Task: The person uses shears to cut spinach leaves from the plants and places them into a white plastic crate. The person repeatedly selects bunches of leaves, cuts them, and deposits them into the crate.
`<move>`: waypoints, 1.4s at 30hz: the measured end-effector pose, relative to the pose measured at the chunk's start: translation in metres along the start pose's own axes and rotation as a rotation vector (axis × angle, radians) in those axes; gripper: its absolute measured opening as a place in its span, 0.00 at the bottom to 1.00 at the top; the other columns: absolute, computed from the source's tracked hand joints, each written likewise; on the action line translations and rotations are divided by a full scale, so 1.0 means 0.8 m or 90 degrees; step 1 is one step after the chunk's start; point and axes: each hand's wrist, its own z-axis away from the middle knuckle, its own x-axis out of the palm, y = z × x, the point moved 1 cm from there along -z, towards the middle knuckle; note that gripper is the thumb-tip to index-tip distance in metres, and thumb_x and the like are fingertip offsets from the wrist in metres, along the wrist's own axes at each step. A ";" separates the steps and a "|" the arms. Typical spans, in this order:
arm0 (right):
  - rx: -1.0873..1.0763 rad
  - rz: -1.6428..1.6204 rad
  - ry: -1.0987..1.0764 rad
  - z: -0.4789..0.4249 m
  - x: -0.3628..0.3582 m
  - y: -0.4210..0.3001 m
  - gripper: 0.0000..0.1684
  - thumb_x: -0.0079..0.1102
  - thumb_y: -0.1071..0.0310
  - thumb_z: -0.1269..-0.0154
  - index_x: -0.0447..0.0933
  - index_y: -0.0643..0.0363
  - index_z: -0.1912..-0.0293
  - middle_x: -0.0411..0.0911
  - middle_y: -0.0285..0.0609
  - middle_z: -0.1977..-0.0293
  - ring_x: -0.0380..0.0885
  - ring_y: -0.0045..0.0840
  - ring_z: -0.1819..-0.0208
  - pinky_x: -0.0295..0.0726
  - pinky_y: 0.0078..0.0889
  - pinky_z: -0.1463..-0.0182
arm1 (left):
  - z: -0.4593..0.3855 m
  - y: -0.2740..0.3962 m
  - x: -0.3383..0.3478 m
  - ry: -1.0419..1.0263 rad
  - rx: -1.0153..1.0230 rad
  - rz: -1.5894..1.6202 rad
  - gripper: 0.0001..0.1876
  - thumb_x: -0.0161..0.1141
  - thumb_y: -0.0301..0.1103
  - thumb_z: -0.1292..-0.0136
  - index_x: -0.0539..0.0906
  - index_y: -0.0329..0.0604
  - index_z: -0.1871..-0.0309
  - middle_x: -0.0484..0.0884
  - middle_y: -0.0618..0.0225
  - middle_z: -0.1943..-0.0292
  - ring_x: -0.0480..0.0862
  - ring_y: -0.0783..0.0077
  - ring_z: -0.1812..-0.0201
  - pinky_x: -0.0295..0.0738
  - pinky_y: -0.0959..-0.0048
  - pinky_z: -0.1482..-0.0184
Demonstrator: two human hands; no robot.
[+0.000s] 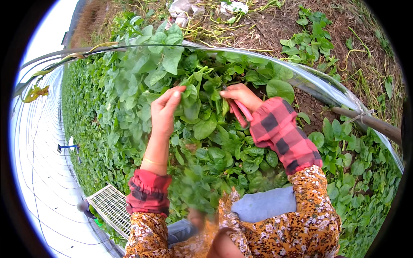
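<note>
Between the thumb and fingers of my left hand (pixel 164 108) is a leafy green shoot (pixel 189 92), its cut-looking pale stems pointing up and away. Just to the right, my right hand (pixel 242 96) grips hand shears with pink handles (pixel 238 111); the blades are mostly hidden among leaves. Both hands are over a dense bed of broad-leaved greens (pixel 206 125), which look like Malabar spinach. Foliage covers the stems near the shear tips.
A plastic film edge (pixel 258 54) arches beyond the hands, with a wooden pole (pixel 371 122) tied at right. A pale slatted plastic crate (pixel 108 206) lies at lower left. Farther left is a blue-handled object (pixel 68 147). White plastic scraps (pixel 234 7) lie on the ground beyond.
</note>
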 end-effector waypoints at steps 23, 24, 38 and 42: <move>-0.302 -0.041 -0.014 0.109 0.036 -0.098 0.16 0.57 0.75 0.45 0.72 0.65 0.55 0.76 0.40 0.60 0.76 0.23 0.58 0.75 0.26 0.50 | 0.031 0.067 0.056 -0.233 -0.235 0.206 0.30 0.58 0.21 0.38 0.64 0.37 0.32 0.82 0.61 0.52 0.82 0.74 0.55 0.76 0.76 0.50; -0.296 -0.099 0.040 0.114 0.026 -0.108 0.15 0.57 0.74 0.43 0.72 0.65 0.55 0.76 0.41 0.60 0.77 0.24 0.58 0.75 0.28 0.49 | 0.023 0.065 0.047 -0.219 -0.270 0.256 0.29 0.57 0.19 0.39 0.67 0.36 0.33 0.83 0.62 0.56 0.84 0.73 0.58 0.78 0.76 0.51; -0.094 0.218 -0.047 0.072 -0.001 -0.096 0.21 0.63 0.56 0.39 0.75 0.68 0.64 0.79 0.44 0.75 0.80 0.27 0.77 0.78 0.30 0.74 | -0.029 0.023 0.025 -0.013 -0.049 -0.423 0.16 0.52 0.30 0.43 0.79 0.32 0.53 0.83 0.55 0.64 0.82 0.59 0.64 0.76 0.66 0.56; 0.152 -0.046 -0.089 0.007 0.015 -0.068 0.20 0.63 0.54 0.41 0.73 0.63 0.64 0.77 0.46 0.73 0.79 0.32 0.74 0.77 0.33 0.72 | -0.055 -0.011 0.045 0.025 0.118 -0.732 0.12 0.61 0.34 0.46 0.79 0.41 0.59 0.80 0.55 0.64 0.81 0.51 0.60 0.76 0.57 0.56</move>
